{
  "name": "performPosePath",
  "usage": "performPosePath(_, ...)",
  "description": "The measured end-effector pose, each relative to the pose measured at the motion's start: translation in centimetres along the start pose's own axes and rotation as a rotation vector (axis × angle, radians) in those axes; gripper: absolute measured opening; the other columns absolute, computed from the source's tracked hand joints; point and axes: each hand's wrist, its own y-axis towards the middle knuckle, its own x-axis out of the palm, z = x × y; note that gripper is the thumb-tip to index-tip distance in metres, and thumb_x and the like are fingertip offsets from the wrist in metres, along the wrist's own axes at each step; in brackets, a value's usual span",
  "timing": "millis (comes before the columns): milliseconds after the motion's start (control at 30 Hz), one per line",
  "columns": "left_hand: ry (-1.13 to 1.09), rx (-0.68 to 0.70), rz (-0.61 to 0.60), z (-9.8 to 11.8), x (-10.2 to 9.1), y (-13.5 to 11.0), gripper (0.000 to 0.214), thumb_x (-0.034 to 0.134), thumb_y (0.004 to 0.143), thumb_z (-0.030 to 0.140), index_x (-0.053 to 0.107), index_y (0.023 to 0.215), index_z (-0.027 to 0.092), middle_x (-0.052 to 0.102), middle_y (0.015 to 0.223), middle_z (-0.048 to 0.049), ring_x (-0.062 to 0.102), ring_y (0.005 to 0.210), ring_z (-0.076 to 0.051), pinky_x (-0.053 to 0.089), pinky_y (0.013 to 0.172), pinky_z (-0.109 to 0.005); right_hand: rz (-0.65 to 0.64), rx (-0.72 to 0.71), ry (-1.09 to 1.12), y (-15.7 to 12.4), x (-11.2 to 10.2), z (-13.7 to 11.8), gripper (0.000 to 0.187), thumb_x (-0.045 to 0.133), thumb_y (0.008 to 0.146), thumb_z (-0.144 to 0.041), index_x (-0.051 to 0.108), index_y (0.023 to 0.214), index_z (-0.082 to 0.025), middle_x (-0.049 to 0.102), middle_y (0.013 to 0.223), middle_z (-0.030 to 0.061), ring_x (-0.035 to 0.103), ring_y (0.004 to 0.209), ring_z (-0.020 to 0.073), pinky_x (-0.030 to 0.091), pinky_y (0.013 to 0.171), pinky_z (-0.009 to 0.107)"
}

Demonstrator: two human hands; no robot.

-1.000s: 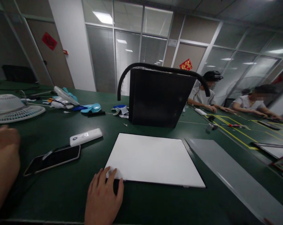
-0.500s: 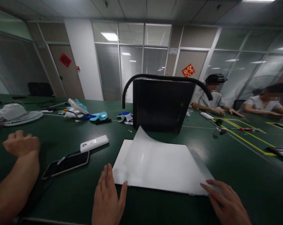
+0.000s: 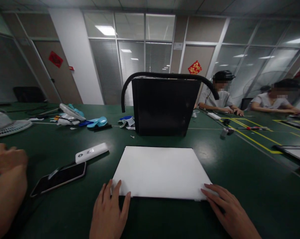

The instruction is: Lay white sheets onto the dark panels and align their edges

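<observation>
A flat white panel [image 3: 160, 171] with a thin dark edge lies on the green table in front of me. A thin white sheet on top now lies flat, so I cannot tell its edges from the panel. My left hand [image 3: 110, 209] rests at the near left corner, fingers spread and fingertips touching the white surface. At the near right corner lies my right hand [image 3: 227, 202], its fingers stretched out over the edge. Neither hand grips anything that I can see.
Behind the panel stands a black box-like object [image 3: 165, 106] with a black tube [image 3: 162, 75] over it. Left are a phone [image 3: 61, 177], a white power bank [image 3: 91, 152] and another person's hand [image 3: 9, 159]. Two people [image 3: 221, 96] sit at the far right.
The translucent sheet, raised and curled at its far left before, has come down flat on the panel. My fingers stay at both near corners. The view has shifted slightly.
</observation>
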Motion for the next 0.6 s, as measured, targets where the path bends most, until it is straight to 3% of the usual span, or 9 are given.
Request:
performPosePath(333,0.070,0.001,-0.006,0.31,-0.28,0.18,0.067,0.039,0.101,0.056,0.071,0.141,0.013,0.055,0.157,-0.0194,0.046,0.147,-0.043,0.043,0.120,-0.059,-0.051,0.000,0.053,0.21,-0.78,-0.72,0.049,0.054,0.107,-0.049,0.052,0.155,-0.042,0.058,0.151,-0.0004,0.062,0.131,0.0286,0.065,0.099,0.057)
performPosePath(600,0.089,0.018,-0.002,0.81,-0.92,0.10,0.063,0.042,0.104,0.051,0.065,0.147,0.010,0.053,0.157,-0.0228,0.047,0.146,-0.045,0.045,0.118,-0.060,-0.081,0.114,0.141,-0.16,-0.49,-0.64,0.051,0.051,0.107,-0.054,0.050,0.156,-0.041,0.053,0.156,0.0020,0.058,0.137,0.0300,0.058,0.108,0.063)
